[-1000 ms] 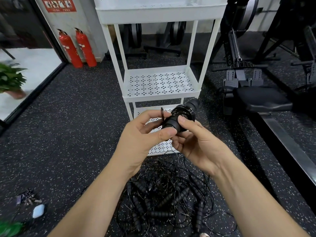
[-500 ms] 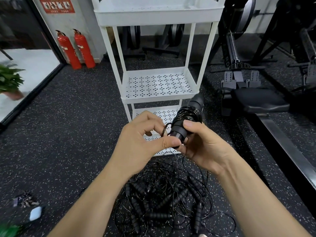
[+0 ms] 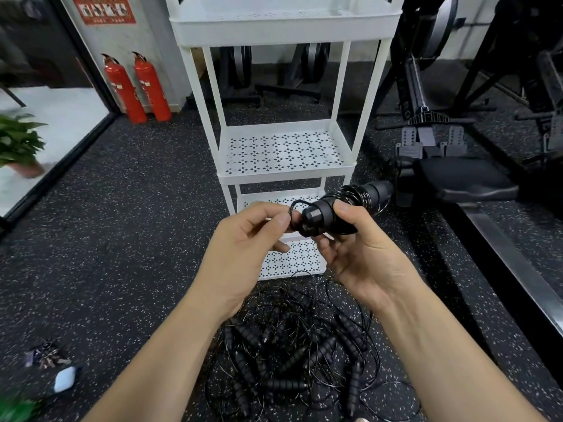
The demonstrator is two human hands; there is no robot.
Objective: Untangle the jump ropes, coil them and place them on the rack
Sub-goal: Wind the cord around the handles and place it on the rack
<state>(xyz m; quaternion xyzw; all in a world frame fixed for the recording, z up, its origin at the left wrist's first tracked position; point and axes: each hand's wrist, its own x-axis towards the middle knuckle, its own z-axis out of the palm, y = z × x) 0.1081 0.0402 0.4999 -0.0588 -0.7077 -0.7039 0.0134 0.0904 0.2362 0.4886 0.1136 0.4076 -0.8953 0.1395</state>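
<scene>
the right hand [image 3: 362,263] is curled around the coiled jump rope [image 3: 350,199], thumb on top and fingers underneath, so it has a firm hold of the black handles with the cord wound around them. the long axis of this bundle runs from its near end cap, which points toward the left hand [image 3: 243,248], up and away to the right. the left hand is closed in a pinch, thumb against forefinger, on the loose end of the cord [image 3: 297,205], which makes a small loop just beside that near cap. so the last tuck is, i judge, at the left end, where the left hand is nearer. the white rack [image 3: 286,175] stands straight ahead behind both hands, its middle shelf above and a little left of the bundle. the tangled ropes [image 3: 292,354] lie on the floor below the wrists, apart from the bundle.
</scene>
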